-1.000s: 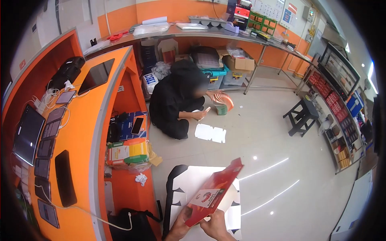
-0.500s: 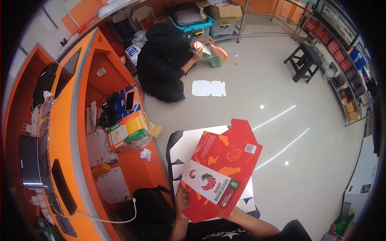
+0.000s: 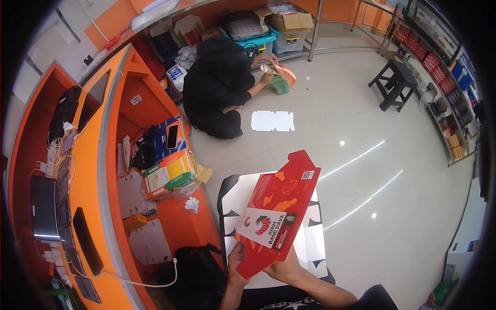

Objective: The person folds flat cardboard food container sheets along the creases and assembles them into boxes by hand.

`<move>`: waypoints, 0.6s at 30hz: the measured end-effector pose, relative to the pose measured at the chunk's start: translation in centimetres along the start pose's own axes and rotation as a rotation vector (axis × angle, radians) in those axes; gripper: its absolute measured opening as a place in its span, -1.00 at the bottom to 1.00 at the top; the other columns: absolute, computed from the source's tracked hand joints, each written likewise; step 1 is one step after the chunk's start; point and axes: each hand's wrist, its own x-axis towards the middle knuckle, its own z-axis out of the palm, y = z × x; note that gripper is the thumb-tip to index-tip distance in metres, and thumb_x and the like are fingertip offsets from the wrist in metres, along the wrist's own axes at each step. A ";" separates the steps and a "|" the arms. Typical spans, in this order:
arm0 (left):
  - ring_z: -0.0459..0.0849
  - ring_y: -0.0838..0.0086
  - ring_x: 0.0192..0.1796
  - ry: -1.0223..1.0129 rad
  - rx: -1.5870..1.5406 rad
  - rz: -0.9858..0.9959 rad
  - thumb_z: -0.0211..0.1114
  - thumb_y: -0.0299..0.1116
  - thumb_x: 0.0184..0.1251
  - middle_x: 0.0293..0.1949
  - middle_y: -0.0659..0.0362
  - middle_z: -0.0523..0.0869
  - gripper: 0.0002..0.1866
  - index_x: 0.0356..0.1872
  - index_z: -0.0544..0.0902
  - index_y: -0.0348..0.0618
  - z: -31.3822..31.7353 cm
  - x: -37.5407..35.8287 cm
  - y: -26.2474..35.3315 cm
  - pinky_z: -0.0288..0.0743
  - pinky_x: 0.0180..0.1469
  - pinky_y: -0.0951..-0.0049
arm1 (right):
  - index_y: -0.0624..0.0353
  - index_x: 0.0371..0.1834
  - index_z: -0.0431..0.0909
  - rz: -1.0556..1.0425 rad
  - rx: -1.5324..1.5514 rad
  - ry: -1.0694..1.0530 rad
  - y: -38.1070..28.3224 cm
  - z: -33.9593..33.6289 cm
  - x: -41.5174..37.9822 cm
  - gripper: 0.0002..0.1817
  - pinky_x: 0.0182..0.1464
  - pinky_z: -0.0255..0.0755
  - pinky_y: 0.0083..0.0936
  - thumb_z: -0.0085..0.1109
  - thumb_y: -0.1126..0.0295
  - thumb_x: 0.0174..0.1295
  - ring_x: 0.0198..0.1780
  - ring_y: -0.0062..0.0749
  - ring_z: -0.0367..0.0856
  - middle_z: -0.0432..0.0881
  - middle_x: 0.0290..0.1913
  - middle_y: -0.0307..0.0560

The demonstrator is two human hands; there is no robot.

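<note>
A red printed cardboard food box blank (image 3: 276, 196), with a white panel reading "AYAM BANG DAVA", is held up tilted in front of me. Its lower left edge is gripped by my left hand (image 3: 236, 262), whose fingers are partly behind the card. My right hand (image 3: 283, 268) is at the lower right edge, closed on the card, with most of its fingers hidden behind it. Below the red blank lie white cardboard sheets (image 3: 309, 235) with cut flaps, on a dark-cornered surface (image 3: 226, 187).
A person in black (image 3: 217, 88) sits on the floor ahead, handling a colourful sheet (image 3: 281, 82). Near them lies a white cut-out blank (image 3: 272, 121). An orange counter (image 3: 95, 155) borders my left; a black stool (image 3: 395, 80) and shelves (image 3: 444, 98) stand right.
The red blank has turned and tilted, showing narrower, and has shifted slightly left. My right hand now shows more below its edge. The whole view has shifted slightly.
</note>
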 end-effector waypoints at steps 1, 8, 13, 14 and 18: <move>0.58 0.39 0.27 -0.003 -0.002 0.011 0.52 -0.58 0.10 0.28 0.06 0.55 -0.15 0.43 0.27 -0.35 -0.2 -0.1 -0.3 0.50 0.29 0.37 | 0.20 0.02 0.59 -0.022 -0.035 0.035 -0.5 -0.2 0.2 -0.60 -0.06 0.57 -0.17 0.37 0.44 0.07 -0.08 -0.02 0.69 0.68 -0.09 0.03; 0.58 0.42 0.25 0.063 0.099 0.065 0.49 -0.57 0.14 0.24 0.05 0.59 -0.24 0.38 0.33 -0.42 0.5 -0.9 0.2 0.46 0.29 0.42 | 0.14 0.08 0.60 -0.174 -0.068 0.050 -1.2 -0.4 -0.3 -0.57 -0.02 0.58 -0.18 0.40 0.40 0.10 -0.01 -0.04 0.69 0.68 -0.01 0.02; 0.53 0.38 0.31 -0.032 0.171 0.031 0.46 -0.56 0.16 0.28 0.04 0.56 -0.24 0.40 0.31 -0.44 -0.1 -1.4 0.2 0.35 0.38 0.37 | 0.18 0.14 0.56 -0.146 -0.050 0.009 3.3 2.8 -3.9 -0.49 0.06 0.55 -0.18 0.44 0.37 0.09 0.09 -0.04 0.65 0.65 0.07 0.06; 0.53 0.38 0.31 -0.026 0.153 0.028 0.46 -0.56 0.16 0.28 0.04 0.56 -0.24 0.40 0.31 -0.44 -0.6 -1.8 -0.3 0.35 0.38 0.37 | 0.18 0.14 0.56 -0.102 0.014 -0.005 3.6 2.8 -4.7 -0.49 0.06 0.55 -0.18 0.43 0.37 0.09 0.09 -0.04 0.65 0.64 0.07 0.07; 0.48 0.37 0.36 -0.033 0.028 -0.073 0.52 -0.48 0.13 0.35 0.00 0.47 -0.12 0.45 0.23 -0.44 -0.1 -1.8 0.8 0.35 0.41 0.27 | 0.19 0.15 0.55 0.140 0.344 -0.044 2.3 1.6 -4.7 -0.50 0.07 0.54 -0.19 0.41 0.38 0.10 0.10 -0.02 0.64 0.64 0.08 0.09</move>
